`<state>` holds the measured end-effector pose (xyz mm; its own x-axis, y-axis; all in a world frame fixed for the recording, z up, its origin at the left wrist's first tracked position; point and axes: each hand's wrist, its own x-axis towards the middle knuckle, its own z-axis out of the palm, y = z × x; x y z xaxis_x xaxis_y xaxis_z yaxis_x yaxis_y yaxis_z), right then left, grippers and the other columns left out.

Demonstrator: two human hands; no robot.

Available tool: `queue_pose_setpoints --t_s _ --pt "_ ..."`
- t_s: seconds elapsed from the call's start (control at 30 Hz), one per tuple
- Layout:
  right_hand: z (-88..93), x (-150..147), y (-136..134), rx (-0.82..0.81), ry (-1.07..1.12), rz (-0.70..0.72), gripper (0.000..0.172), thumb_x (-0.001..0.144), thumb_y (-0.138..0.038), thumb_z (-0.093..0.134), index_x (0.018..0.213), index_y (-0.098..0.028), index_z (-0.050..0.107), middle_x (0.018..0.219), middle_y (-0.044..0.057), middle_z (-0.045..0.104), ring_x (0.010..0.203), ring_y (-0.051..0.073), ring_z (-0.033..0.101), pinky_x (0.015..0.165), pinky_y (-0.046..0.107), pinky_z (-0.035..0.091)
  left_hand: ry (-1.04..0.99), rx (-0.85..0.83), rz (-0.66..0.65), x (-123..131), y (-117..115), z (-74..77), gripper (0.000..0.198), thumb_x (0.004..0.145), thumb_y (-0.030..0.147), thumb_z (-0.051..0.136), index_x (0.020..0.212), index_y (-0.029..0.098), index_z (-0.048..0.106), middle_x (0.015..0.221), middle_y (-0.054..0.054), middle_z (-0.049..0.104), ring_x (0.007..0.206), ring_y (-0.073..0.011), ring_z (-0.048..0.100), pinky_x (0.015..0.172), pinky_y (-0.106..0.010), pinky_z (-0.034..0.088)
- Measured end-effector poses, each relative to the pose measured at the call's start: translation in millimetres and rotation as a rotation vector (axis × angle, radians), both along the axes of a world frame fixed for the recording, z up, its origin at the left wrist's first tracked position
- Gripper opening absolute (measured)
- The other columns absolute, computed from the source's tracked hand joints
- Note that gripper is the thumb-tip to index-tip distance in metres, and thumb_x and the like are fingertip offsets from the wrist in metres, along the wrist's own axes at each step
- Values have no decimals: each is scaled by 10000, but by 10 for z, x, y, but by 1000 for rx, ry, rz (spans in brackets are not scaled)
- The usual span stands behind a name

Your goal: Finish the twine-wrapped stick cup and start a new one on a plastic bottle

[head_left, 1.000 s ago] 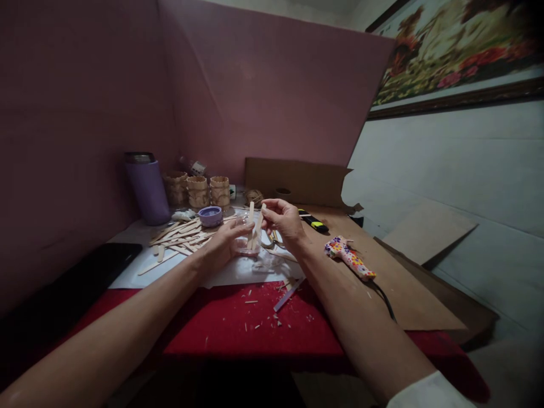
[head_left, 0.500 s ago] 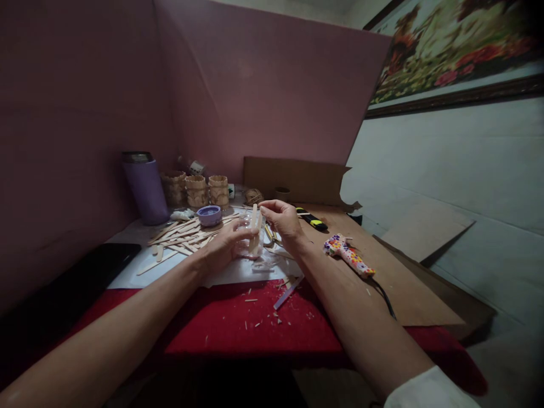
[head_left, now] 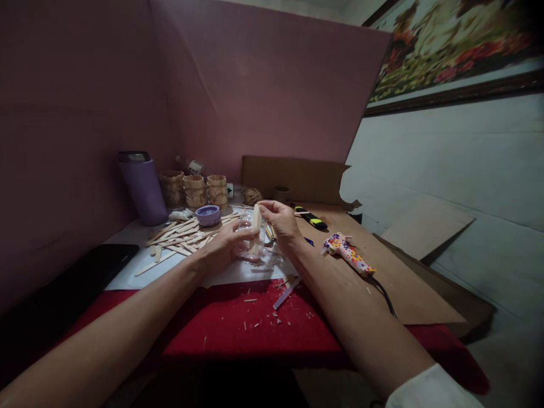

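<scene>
Clear plastic, looking like a cut bottle or cup (head_left: 245,247), is gripped in my left hand (head_left: 227,241), whose fingers curl around its left side. Upright against its wall stand pale wooden craft sticks (head_left: 256,218), side by side; I cannot tell exactly how many. My right hand (head_left: 278,218) pinches the upper end of a craft stick between thumb and fingertips. Left of my hands a loose pile of craft sticks (head_left: 185,235) lies on white paper. A small purple lid (head_left: 208,215) rests on the pile's far edge.
A flowered glue gun (head_left: 349,255) with a black cord and a yellow-black utility knife (head_left: 313,218) lie on brown cardboard (head_left: 408,289) at right. A purple tumbler (head_left: 144,190) and several wooden cups (head_left: 217,192) stand behind. A glue stick (head_left: 287,293) and scraps lie on red cloth (head_left: 204,326).
The stick in my right hand has moved slightly left, closing the gap to the stick beside it. The plastic piece has turned a little in my left hand.
</scene>
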<state>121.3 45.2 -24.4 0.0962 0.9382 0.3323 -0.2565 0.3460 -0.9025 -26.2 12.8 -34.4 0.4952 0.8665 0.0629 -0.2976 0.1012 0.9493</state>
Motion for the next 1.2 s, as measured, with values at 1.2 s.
queue_pose_setpoints --t_s 1.2 --pt "-80 -197 -103 -6 53 35 430 599 -556 810 643 -187 593 605 -47 566 544 87 467 528 236 386 -109 28 -64 28 25 -33 367 797 333 757 1096 149 647 941 -79 681 722 -170 652 660 -325 577"
